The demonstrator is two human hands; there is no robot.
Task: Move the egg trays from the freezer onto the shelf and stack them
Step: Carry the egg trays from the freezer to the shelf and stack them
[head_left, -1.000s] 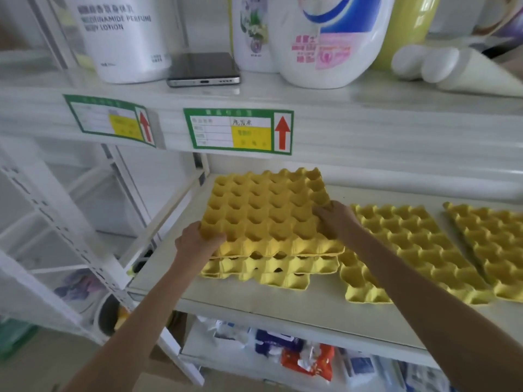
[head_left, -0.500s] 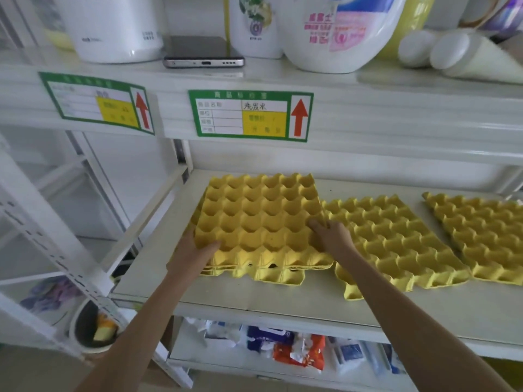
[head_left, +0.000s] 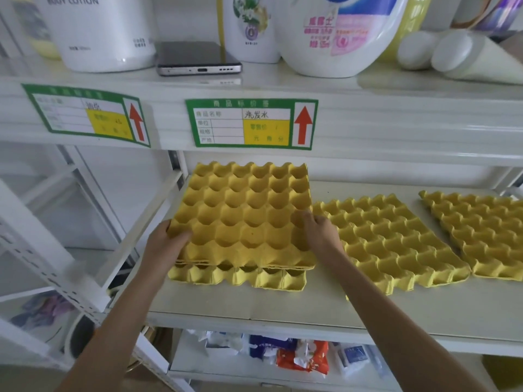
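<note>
A yellow egg tray [head_left: 246, 213] lies on top of a small stack of yellow trays [head_left: 240, 277] at the left of the white shelf [head_left: 254, 306]. My left hand [head_left: 167, 244] grips the top tray's left front edge. Its right edge is held by my right hand [head_left: 319, 233]. The bottom tray sticks out at the front. A second yellow tray [head_left: 393, 239] lies flat to the right, touching the stack, and a third tray [head_left: 486, 233] lies at the far right.
The shelf above carries a phone [head_left: 198, 58], a white lotion tub [head_left: 96, 32] and large bottles [head_left: 339, 35], and its front edge bears green price labels [head_left: 252, 124]. Packets [head_left: 300, 357] fill the shelf below. A slanted white frame [head_left: 42, 250] stands at the left.
The top tray has come down from a tilted, raised position onto the stack. Both hands stayed on its edges.
</note>
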